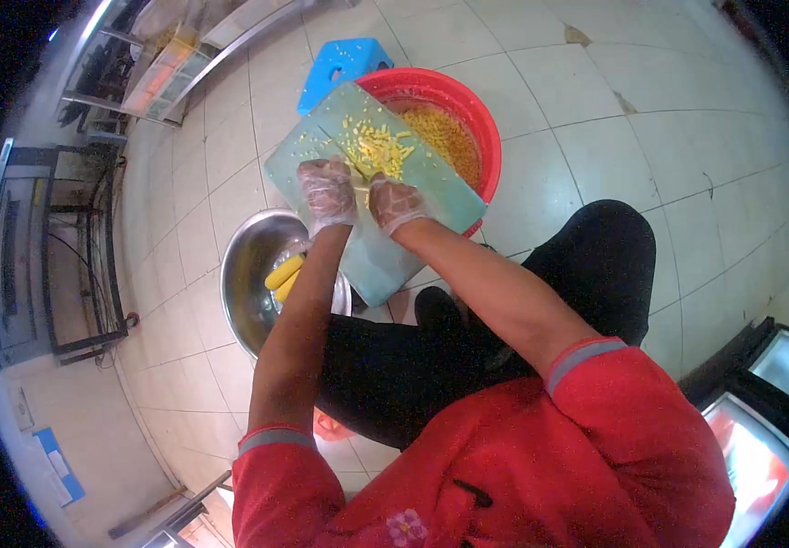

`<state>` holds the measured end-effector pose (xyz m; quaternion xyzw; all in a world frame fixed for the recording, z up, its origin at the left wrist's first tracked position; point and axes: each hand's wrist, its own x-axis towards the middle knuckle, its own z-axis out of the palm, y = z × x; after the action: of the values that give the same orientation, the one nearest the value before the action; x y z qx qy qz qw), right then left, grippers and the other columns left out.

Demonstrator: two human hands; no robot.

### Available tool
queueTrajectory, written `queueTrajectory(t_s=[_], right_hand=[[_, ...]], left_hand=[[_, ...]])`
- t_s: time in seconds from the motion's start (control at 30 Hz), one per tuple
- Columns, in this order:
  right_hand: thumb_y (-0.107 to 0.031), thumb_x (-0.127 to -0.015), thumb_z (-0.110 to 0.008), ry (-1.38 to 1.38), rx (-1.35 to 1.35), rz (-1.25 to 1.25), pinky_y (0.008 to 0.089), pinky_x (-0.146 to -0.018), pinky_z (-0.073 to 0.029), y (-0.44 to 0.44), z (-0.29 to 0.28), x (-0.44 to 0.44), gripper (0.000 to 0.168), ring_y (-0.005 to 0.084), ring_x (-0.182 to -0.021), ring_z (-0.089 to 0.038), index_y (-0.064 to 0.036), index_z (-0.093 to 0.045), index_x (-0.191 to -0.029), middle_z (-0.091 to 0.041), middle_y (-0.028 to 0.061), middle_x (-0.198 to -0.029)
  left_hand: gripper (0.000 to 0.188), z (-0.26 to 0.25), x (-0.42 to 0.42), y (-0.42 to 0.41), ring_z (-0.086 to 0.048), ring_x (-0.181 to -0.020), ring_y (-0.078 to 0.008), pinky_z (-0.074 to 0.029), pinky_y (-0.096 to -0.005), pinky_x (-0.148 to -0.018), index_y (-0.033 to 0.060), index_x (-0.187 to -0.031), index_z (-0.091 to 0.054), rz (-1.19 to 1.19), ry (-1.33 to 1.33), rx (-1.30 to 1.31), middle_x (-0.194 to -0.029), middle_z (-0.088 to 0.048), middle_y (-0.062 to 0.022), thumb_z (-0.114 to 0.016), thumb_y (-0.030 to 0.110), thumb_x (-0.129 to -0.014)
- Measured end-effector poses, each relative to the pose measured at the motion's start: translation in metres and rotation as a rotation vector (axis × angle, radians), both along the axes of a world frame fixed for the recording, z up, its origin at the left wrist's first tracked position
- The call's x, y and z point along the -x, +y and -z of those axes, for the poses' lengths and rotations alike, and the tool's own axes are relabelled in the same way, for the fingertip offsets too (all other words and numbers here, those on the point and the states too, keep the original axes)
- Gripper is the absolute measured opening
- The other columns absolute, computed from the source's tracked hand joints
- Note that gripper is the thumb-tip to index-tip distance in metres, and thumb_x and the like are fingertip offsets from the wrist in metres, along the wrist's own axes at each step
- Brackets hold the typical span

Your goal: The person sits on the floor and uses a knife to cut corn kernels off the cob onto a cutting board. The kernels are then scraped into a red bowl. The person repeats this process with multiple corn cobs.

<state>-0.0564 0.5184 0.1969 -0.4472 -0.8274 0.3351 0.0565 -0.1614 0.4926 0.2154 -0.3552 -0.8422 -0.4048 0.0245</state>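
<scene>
A pale green cutting board (372, 257) lies tilted across the rim of a red plastic basin (492, 140). Cut yellow corn kernels (382, 152) are heaped on its upper part. My left hand (327, 193), in a clear plastic glove, is curled over the board beside the heap. My right hand (396, 203), gloved too, is bent close to its right, just below the kernels. A thin dark line, perhaps a knife's edge, runs towards the hands; what the fingers hold is hidden. More kernels (439, 133) fill the basin. Yellow corn cobs (285, 272) lie in a metal bowl (235, 274).
A blue plastic stool (340, 65) stands behind the basin on the tiled floor (552, 161). My knees, in black trousers, are close to the board. A metal shelf rack (230, 44) is at the upper left, a black metal frame (86, 253) at the left, and lit glass-fronted units (750, 445) at the lower right.
</scene>
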Motion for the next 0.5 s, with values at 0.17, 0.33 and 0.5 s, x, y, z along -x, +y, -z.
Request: queueTrajectory(t_s=[0.17, 0.33, 0.5], right_hand=[[-0.014, -0.081, -0.041, -0.058, 0.048, 0.026, 0.0425, -0.064, -0.049, -0.015, 0.012, -0.016, 0.021, 0.0347, -0.076, -0.061, 0.001, -0.055, -0.087, -0.061, 0.0223, -0.08], [-0.014, -0.08, -0.043, -0.102, -0.006, 0.0, 0.0427, -0.066, -0.048, 0.006, 0.025, 0.01, 0.022, 0.0334, -0.082, -0.06, -0.002, -0.061, -0.082, -0.061, 0.0196, -0.083], [-0.014, -0.078, -0.046, -0.169, -0.063, -0.245, 0.0407, -0.07, -0.049, 0.029, 0.031, -0.021, 0.021, 0.0325, -0.084, -0.06, -0.005, -0.064, -0.083, -0.062, 0.0185, -0.087]], left_hand=[[0.03, -0.004, -0.001, 0.002, -0.053, -0.073, -0.0321, -0.041, -0.0407, -0.068, -0.0034, -0.084, -0.046, 0.03, 0.052, 0.02, -0.08, -0.052, -0.0214, -0.053, 0.025, -0.078], [0.034, 0.003, 0.001, -0.005, -0.053, -0.074, -0.0305, -0.043, -0.0383, -0.067, -0.0044, -0.088, -0.048, 0.042, 0.126, 0.114, -0.084, -0.053, -0.0204, -0.054, 0.028, -0.078], [0.037, 0.005, 0.021, -0.017, -0.053, -0.079, -0.0241, -0.044, -0.0343, -0.067, -0.0032, -0.096, -0.049, 0.297, -0.167, -0.089, -0.086, -0.053, -0.0159, -0.051, 0.032, -0.083]])
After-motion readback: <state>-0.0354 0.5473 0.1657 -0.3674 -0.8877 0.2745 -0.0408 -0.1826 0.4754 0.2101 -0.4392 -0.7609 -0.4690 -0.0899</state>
